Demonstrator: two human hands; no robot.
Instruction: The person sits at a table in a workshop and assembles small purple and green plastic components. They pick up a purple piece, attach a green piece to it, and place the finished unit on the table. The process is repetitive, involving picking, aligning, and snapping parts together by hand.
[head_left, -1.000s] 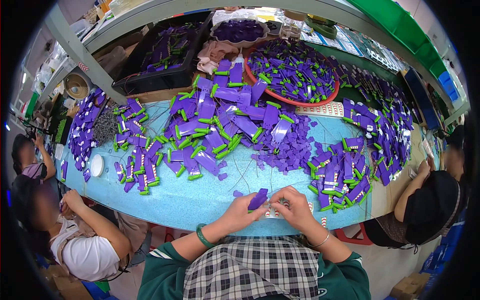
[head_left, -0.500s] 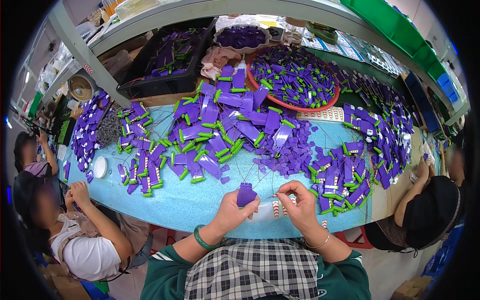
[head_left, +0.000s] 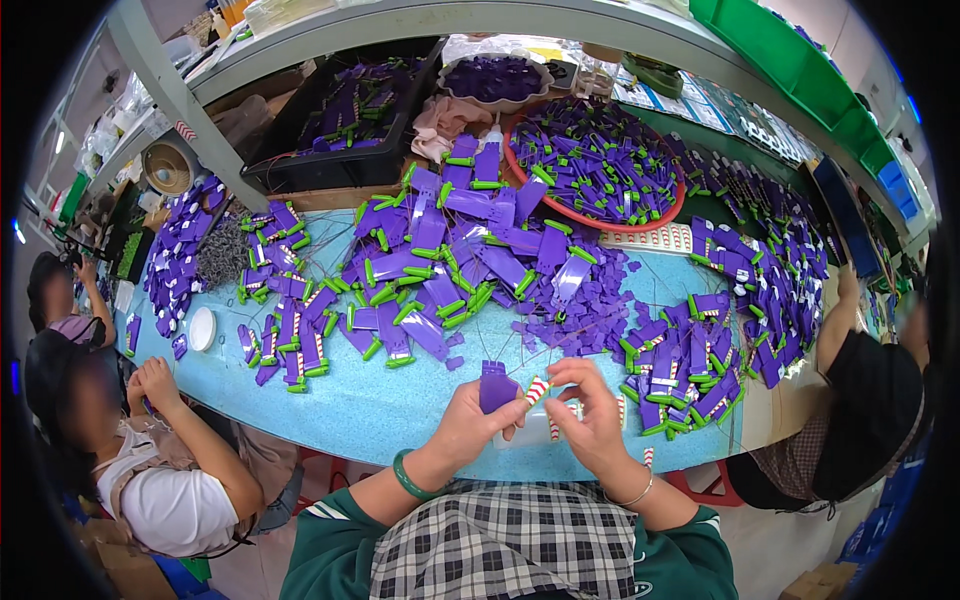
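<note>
My left hand (head_left: pixel 466 425) is closed round a flat purple plastic piece (head_left: pixel 496 386), which stands upright between thumb and fingers. Thin dark wires run upward from around this piece. A small red-and-white striped sticker (head_left: pixel 537 391) bridges the gap between my left thumb and the fingertips of my right hand (head_left: pixel 588 412). My right fingers are curled, with the sticker at their tips; the exact grip is partly hidden. Beneath my right hand, a pale backing sheet (head_left: pixel 517 437) bears more striped stickers.
Purple-and-green parts (head_left: pixel 430 262) heap beyond my hands, with small purple pieces (head_left: pixel 575 308) beside them. Striped parts (head_left: pixel 680 365) lie right. A red-rimmed basket (head_left: pixel 600 222), black crate (head_left: pixel 290 180) and shelf post (head_left: pixel 185 110) stand behind. Co-workers sit left (head_left: pixel 175 480) and right (head_left: pixel 850 420).
A striped sticker now shows between my hands. My right hand has shifted slightly left, toward the purple piece. The co-worker at right has stretched an arm forward.
</note>
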